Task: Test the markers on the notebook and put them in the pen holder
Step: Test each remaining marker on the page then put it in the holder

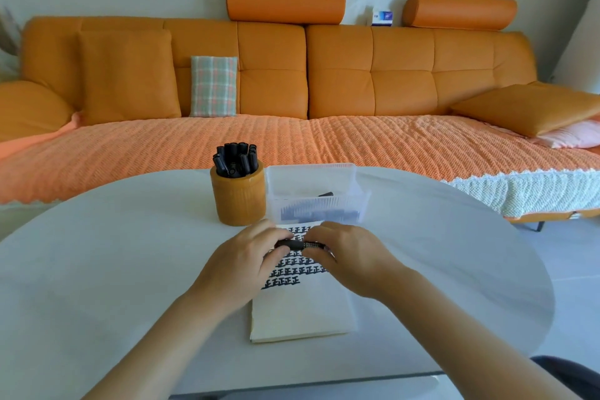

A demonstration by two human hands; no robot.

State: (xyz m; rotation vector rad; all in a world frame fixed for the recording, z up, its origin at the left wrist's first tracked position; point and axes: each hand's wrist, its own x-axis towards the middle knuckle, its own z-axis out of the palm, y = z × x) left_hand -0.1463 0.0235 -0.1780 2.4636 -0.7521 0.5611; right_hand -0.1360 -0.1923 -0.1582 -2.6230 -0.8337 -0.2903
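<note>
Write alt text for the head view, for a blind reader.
The left hand and right hand hold one black marker over a marked notebook on a white table; behind stand a full pen holder and a clear box.

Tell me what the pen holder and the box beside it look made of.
Pen holder: looks like glazed ceramic or glossy plastic, mustard, with faint vertical ribs and soft highlights. Box: translucent frosted plastic; dark markers show blurred through its ribbed wall.

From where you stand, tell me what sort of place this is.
Probably a home living room: a long orange sofa with a plaid cushion stands behind the round white table, which bears a pen holder and notebook.
</note>
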